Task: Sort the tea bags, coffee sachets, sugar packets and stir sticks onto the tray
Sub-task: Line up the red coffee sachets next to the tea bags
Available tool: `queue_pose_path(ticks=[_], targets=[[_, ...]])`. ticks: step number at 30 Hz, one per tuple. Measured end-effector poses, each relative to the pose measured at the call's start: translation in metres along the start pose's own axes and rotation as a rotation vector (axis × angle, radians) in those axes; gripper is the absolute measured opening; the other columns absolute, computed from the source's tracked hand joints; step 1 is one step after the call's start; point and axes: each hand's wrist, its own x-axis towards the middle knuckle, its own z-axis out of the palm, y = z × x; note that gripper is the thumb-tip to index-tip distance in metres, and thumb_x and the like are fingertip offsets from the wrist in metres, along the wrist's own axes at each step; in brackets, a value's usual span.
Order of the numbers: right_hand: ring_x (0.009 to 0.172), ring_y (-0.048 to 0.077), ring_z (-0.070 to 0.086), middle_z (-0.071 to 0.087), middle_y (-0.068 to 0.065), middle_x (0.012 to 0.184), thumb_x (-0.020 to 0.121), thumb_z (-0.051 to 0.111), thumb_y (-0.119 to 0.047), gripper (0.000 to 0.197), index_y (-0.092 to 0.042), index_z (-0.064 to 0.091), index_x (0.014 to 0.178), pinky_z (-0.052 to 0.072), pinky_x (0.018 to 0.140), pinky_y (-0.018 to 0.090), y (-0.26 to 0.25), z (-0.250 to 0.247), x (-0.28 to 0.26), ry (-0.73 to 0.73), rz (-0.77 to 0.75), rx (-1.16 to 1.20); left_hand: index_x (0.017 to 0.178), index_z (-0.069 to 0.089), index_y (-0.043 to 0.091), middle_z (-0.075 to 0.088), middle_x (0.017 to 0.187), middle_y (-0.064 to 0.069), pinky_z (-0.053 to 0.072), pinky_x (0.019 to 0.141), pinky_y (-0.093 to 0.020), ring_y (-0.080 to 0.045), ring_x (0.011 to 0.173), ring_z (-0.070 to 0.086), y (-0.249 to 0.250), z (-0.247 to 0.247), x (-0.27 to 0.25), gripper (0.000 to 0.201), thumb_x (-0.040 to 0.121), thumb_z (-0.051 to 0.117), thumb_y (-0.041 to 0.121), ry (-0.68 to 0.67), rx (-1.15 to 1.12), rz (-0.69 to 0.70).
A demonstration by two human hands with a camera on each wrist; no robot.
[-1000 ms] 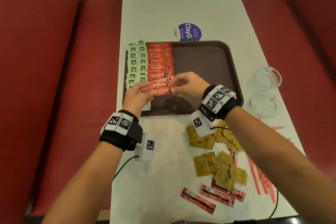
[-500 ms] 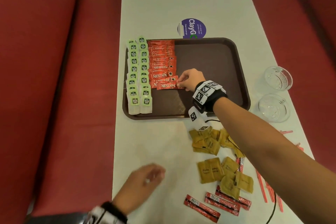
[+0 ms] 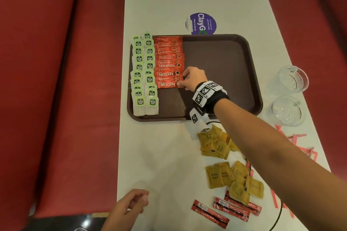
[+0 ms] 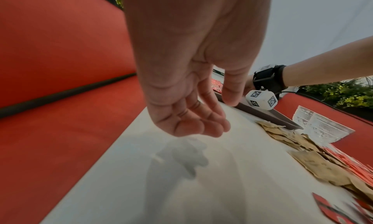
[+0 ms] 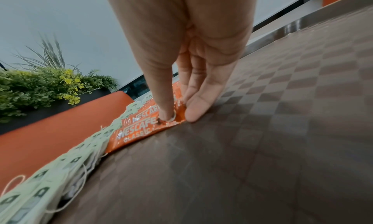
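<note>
Right hand [image 3: 191,78]: thumb and fingers pinch the right end of the nearest Nescafé sachet [image 3: 167,84] — last in the red row on the brown tray [image 3: 221,65].
Left hand [image 3: 129,205]: empty, fingers loosely curled, over the table's near edge.
Tea bags [image 3: 144,73]: two columns along the tray's left side.
Brown sugar packets [image 3: 225,174]: loose on the table.

a black strap [image 3: 216,102] is worn on the right wrist, faced with white tiles printed with black square codes [image 3: 204,91]. beneath the strap a white rounded block [image 4: 261,99] is hung, marked with the same codes on its faces; a thin black cable [image 4: 290,92] is led from it along the arm. both forearms are left bare. the left wrist is cut off by the frame edge.
</note>
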Motion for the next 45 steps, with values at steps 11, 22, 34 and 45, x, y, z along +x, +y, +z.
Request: queue_pose_path(ticks=[11,22,34,45], targets=[[0.085,0.024,0.065,0.064,0.008,0.094,0.078,0.073,-0.019,0.023,-0.016,0.051,0.084,0.054,0.082,0.035,0.006,0.001,-0.002,0.081,-0.070,0.004,0.088,0.066,0.017,0.068,0.078,-0.008,0.040,0.050,-0.008,-0.003,0.052,0.056,-0.012,0.002,0.001,0.019,0.089,0.055,0.001,0.012,-0.078,-0.072],[0.083,0.016,0.056,0.055,0.004,0.092,0.081,0.070,-0.017,0.040,-0.008,0.048,0.114,0.048,0.079,0.029,0.002,0.000,-0.006,0.070,-0.122,-0.013,0.090,0.066,0.008,0.068,0.080,-0.013,0.041,0.051,-0.007,0.000,0.050,0.056,-0.002,0.000,-0.001,0.014,0.089,0.054,0.000,0.061,-0.137,-0.036],[0.103,0.022,0.056,0.055,0.009,0.109,0.073,0.078,-0.017,0.061,-0.013,0.043,0.123,0.046,0.087,0.031,0.004,0.001,-0.008,0.054,-0.106,-0.011,0.090,0.066,0.013,0.067,0.076,-0.010,0.041,0.052,-0.009,-0.003,0.053,0.056,-0.004,-0.002,-0.003,0.016,0.089,0.055,0.002,0.071,-0.111,-0.031],[0.098,0.025,0.059,0.054,0.009,0.110,0.072,0.078,-0.024,0.057,-0.015,0.047,0.119,0.054,0.083,0.039,0.003,-0.013,-0.019,0.045,-0.108,-0.030,0.079,0.069,0.025,0.069,0.071,0.002,0.042,0.057,-0.011,-0.004,0.056,0.057,-0.004,-0.007,0.004,0.025,0.088,0.058,0.004,0.084,-0.016,0.058]])
